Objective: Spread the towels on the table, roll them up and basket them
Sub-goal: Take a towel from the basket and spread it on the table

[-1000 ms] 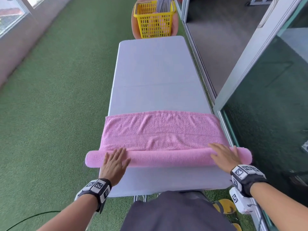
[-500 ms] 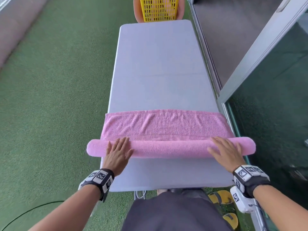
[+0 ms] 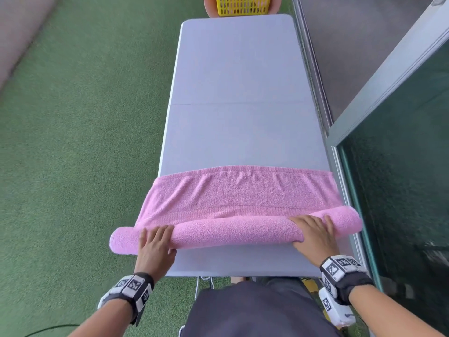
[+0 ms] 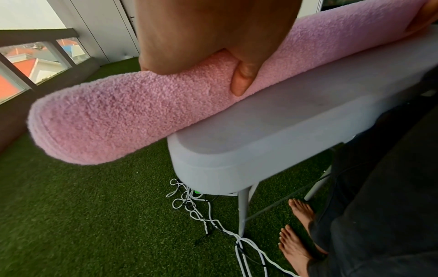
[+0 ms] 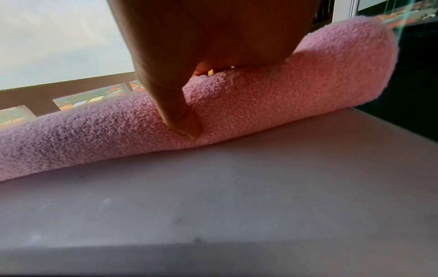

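Note:
A pink towel [image 3: 243,190] lies across the near end of the grey table [image 3: 238,93]. Its near part is wound into a thick roll [image 3: 233,233] whose two ends overhang the table's sides. My left hand [image 3: 155,242] grips the roll near its left end, fingers over the top and thumb [image 4: 241,80] dug into the near side. My right hand [image 3: 313,232] holds it the same way near the right end, thumb [image 5: 180,112] pressed into the roll [image 5: 296,97]. The yellow basket [image 3: 243,6] stands beyond the table's far end.
Green artificial turf [image 3: 85,142] surrounds the table. A glass sliding door and its frame [image 3: 401,190] run close along the right side. White cables [image 4: 201,206] lie under the table's near end, beside my bare feet [image 4: 298,234].
The roll has moved farther up the towel and grown thicker, so the flat part is shorter. Both hands went from flat palms on top to fingers and thumbs wrapped round the roll.

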